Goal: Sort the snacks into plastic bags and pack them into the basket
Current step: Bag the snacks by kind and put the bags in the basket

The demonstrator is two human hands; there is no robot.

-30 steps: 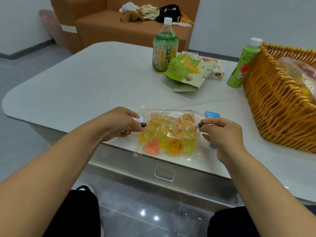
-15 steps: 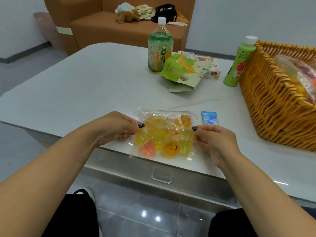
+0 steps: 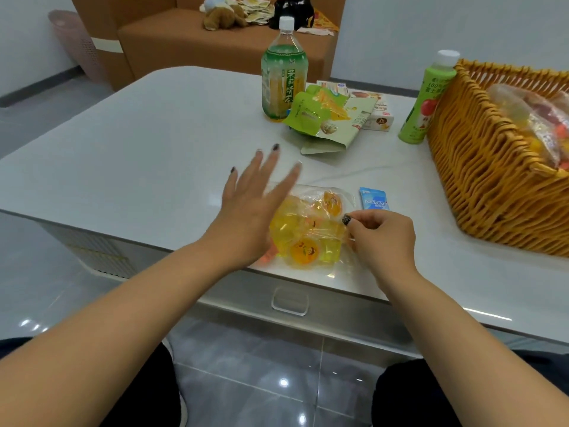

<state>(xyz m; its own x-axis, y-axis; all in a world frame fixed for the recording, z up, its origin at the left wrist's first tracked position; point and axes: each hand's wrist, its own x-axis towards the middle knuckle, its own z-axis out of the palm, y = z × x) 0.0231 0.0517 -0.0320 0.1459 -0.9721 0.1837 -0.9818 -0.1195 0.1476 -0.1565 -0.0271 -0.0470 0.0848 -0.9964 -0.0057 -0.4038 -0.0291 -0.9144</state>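
Clear plastic bag [image 3: 311, 232] of yellow and orange jelly cups lies at the near edge of the white table [image 3: 147, 155], part overhanging the edge above the drawer pull.

Right hand [image 3: 381, 238]: thumb and forefinger pinch the bag's right edge, the other fingers curled under. Probably anchoring the bag flat so it does not slide off the edge.

Left hand [image 3: 249, 211]: fingers straight and spread, holding nothing, palm down over the bag's left side. Blurred, so whether the palm touches the plastic cannot be told. Likely about to press the bag flat or push air out before closing it.

Half a second ago both hands pinched opposite edges of the bag. The left has since let go, lifted and fanned out; the right keeps its pinch. The bag has hardly moved.

Outward: a blue Nescafé sachet [image 3: 374, 202] lies just beyond the right hand, loose, not bagged. Farther back, green and yellow snack pouches [image 3: 320, 118] overlap small boxes [image 3: 380, 118], with a large tea bottle [image 3: 284, 78] behind and a green juice bottle [image 3: 428, 100] standing against the wicker basket [image 3: 480, 180]. The basket, at the right, already holds one filled bag [image 3: 535, 124].

Judgement: jelly bag nearly ready for the basket; sachet, pouches and boxes unsorted yet.
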